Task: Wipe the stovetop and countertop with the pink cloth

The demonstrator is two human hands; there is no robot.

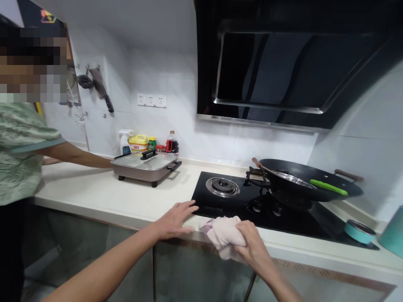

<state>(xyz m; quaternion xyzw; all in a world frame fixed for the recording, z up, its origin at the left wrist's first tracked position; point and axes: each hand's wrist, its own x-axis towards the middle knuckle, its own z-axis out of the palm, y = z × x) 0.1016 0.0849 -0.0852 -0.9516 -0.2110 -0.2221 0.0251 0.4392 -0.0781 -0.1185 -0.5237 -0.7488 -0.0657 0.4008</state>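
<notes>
A pale pink cloth (225, 235) is bunched in my right hand (253, 247), whose fingers close around its right side. The cloth lies over the front edge of the white countertop (176, 197), just in front of the black gas stove (201, 201). My left hand (176, 221) rests on the counter edge left of the cloth, with fingers stretched out and nothing in it. Its fingertips are close to the stove's front left corner. The stove's left burner (222, 186) is bare.
A wok (330, 180) holding a steel lid and a green-handled utensil sits on the right burner. A turquoise bowl (360, 231) stands at the right. Further left, a person (22, 147) reaches behind a lidded electric pan (143, 170). The range hood (270, 71) hangs above.
</notes>
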